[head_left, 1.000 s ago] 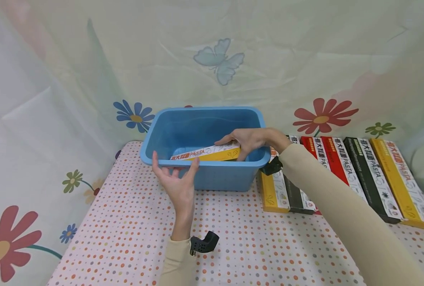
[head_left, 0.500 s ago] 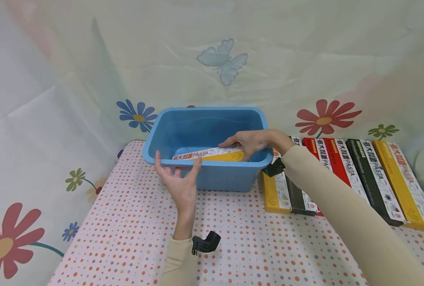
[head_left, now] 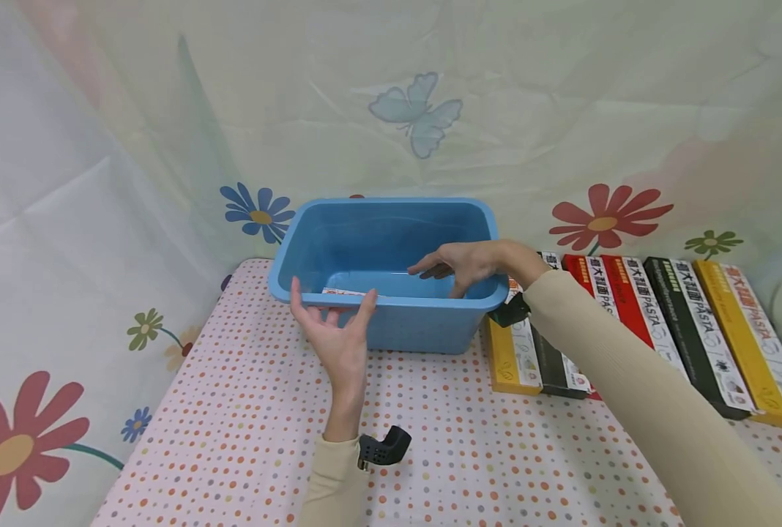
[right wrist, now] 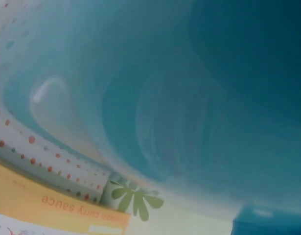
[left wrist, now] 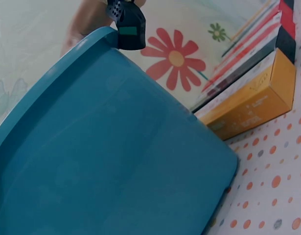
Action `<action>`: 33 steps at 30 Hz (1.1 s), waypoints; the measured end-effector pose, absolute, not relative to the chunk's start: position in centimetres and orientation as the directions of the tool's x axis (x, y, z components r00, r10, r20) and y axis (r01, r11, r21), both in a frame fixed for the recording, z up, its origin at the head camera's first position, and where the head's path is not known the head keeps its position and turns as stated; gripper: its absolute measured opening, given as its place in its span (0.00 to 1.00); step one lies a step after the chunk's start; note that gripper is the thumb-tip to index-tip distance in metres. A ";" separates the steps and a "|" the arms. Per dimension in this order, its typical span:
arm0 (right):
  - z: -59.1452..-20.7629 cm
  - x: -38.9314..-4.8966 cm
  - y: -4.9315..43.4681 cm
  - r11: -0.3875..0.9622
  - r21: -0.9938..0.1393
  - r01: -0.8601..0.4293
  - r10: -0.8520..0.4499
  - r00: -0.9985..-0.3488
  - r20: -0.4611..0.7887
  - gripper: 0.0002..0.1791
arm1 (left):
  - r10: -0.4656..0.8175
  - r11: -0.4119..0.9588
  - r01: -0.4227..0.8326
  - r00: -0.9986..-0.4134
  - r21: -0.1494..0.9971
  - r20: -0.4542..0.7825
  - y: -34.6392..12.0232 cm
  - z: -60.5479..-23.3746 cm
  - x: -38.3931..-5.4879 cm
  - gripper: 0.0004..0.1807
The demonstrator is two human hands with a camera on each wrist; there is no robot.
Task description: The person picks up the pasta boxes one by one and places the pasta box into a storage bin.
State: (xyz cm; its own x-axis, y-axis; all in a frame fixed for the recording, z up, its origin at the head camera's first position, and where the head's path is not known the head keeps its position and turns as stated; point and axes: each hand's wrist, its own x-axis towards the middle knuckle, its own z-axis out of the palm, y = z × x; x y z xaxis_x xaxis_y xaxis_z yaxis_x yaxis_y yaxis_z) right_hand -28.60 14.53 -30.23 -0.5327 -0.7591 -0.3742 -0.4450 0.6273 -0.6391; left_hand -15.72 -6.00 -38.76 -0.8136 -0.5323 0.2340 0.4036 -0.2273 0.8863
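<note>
A blue plastic bin (head_left: 417, 329) stands at the back of the table. My left hand (head_left: 334, 344) holds its front rim, with the thumb and one finger over the edge and other fingers under the lip. My right hand (head_left: 463, 263) reaches over the right rim into the bin, fingers loosely spread and nothing seen between them; some fingertips are hidden. Low behind the front wall shows a thin strip of a pasta box (head_left: 343, 291); the wall covers the rest of it. In the right wrist view the bin wall (right wrist: 228, 122) is blurred and fills most of the picture.
Right of the bin several pasta boxes lie side by side: a yellow one (head_left: 512, 359) nearest it, then black, red (head_left: 641, 300), black (head_left: 697, 329) and yellow (head_left: 760, 344). My right forearm passes above them. A printed cloth (head_left: 266, 95) hangs behind the dotted tablecloth (head_left: 233, 424).
My right hand has let go of the yellow and white pasta box, which has dropped lower behind the bin's front wall. The left hand keeps its place on the rim.
</note>
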 end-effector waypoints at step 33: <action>-36.4 -10.9 22.7 0.537 -0.806 -0.248 -0.012 -0.958 0.286 0.41 | -0.525 -0.252 0.429 -0.814 0.867 0.250 -6.3 -39.2 -15.9 0.60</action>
